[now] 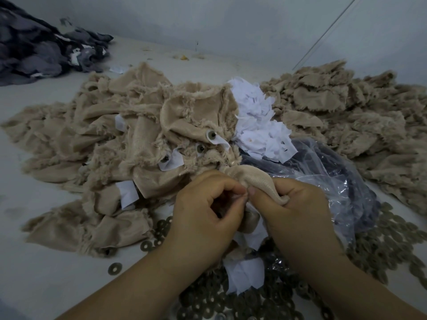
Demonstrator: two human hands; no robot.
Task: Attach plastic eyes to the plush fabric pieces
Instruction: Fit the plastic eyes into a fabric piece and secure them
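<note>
While my left hand (pixel 205 204) and right hand (pixel 293 204) pinch 1 beige plush piece (pixel 254 179), fingertips meet to seat an eye. Washers (pixel 381 245) lie at the table's near edge, within reach.

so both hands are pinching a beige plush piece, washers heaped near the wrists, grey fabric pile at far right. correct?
Not quite. The head view shows the grey fabric pile at far left. The rest holds: left hand and right hand pinch the beige plush piece, washers heaped near the wrists.

Left grip (pixel 203 211) and right grip (pixel 298 204) (both pinching)
</note>
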